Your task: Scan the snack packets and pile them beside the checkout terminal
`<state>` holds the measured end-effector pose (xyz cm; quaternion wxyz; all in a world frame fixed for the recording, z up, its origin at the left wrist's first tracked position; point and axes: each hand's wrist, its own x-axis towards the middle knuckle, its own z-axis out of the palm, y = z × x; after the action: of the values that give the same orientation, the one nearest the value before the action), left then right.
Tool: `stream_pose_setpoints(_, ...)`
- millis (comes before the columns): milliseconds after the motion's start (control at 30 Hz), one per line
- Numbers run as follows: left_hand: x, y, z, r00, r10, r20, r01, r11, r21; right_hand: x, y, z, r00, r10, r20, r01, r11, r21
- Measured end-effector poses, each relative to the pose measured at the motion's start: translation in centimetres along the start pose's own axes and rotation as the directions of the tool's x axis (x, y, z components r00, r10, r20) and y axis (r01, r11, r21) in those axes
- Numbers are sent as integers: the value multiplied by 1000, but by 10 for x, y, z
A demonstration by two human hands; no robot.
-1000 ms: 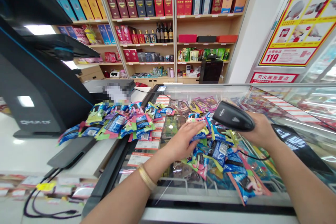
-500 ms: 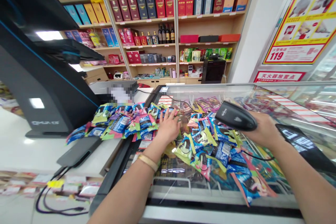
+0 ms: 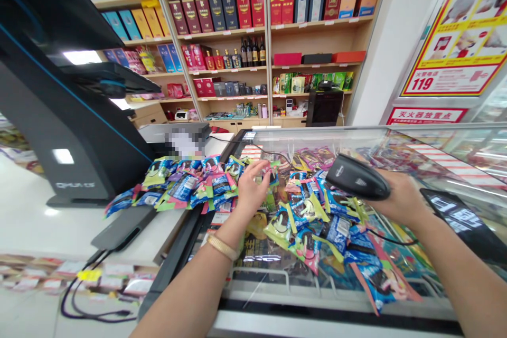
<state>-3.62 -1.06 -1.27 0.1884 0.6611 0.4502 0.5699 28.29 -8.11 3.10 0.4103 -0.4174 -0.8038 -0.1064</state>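
Note:
My right hand [image 3: 400, 198] is wrapped round a black handheld barcode scanner [image 3: 358, 177], its head pointing left over a heap of snack packets [image 3: 304, 208]. These small blue, green and pink packets lie on the glass top of a freezer [image 3: 261, 274]. My left hand [image 3: 253, 187], a bracelet at its wrist, hovers between that heap and a second pile of similar packets [image 3: 182, 187] on the left. Its fingers are loosely bent with the thumb apart. A packet shows in part just beyond the fingertips; whether they touch it is unclear.
At the left, a black checkout terminal [image 3: 87, 132] stands on the white counter [image 3: 75, 227], a grey flat box [image 3: 122, 229] with cables before it. A dark digital display [image 3: 455, 214] lies beside my right forearm. Shelves [image 3: 229, 31] of boxes and bottles line the back.
My left hand has lifted a little and its fingers have curled, with the thumb now apart. My right hand and the scanner keep nearly the same position over the packets.

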Motion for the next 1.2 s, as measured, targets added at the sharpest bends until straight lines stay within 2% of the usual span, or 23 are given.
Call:
stream_pose_setpoints(67, -1, 5, 4, 973, -200, -112, 157, 937, -313, -1, 0, 1, 1000, -10, -4, 10, 1000, -15)
stream_pose_setpoints(100, -2, 9, 6, 941, -321, -110, 237, 853, -465, -1, 0, 1, 1000, -12, -3, 12, 1000, -21)
stream_pose_setpoints(167, -2, 17, 7, 849, -529, 1, 381, 610, -695, -2, 1, 2, 1000, -16, -7, 16, 1000, -27)
stream_pose_setpoints(233, -1, 27, 5, 743, -649, 164, 475, 338, -813, -3, 2, 3, 1000, -23, -10, 23, 1000, -21)
stream_pose_setpoints(300, 0, 36, 0, 651, -681, 335, 515, 72, -854, -3, 2, 4, 999, -31, -8, 31, 999, -6)
stream_pose_setpoints(367, 0, 43, -7, 586, -642, 495, 535, -152, -831, -3, 2, 5, 999, -36, -3, 36, 999, 3)
stream_pose_setpoints(400, -1, 45, -9, 564, -603, 564, 553, -231, -800, -4, 2, 5, 999, -35, 0, 35, 999, 4)
stream_pose_setpoints(467, -3, 48, -14, 531, -521, 668, 609, -313, -729, -4, 2, 5, 999, -31, 17, 31, 999, 11)
stream_pose_setpoints(567, -6, 49, -17, 518, -390, 761, 706, -308, -638, -3, -3, 4, 997, -24, 73, 21, 999, 50)
stream_pose_setpoints(733, -9, 49, -18, 587, -256, 768, 772, -108, -627, 4, -17, -1, 989, -44, 140, 23, 989, 146)
stream_pose_setpoints(900, -13, 53, -13, 632, -251, 733, 760, 19, -649, 6, -25, -3, 978, -34, 206, -3, 984, 177)
stream_pose_setpoints(1100, -15, 54, -6, 686, -282, 671, 727, 216, -652, 4, -24, -1, 965, 34, 259, -73, 987, 143)
stream_pose_setpoints(1200, -14, 54, -5, 708, -296, 642, 705, 246, -665, 4, -24, -1, 956, 49, 291, -90, 987, 130)
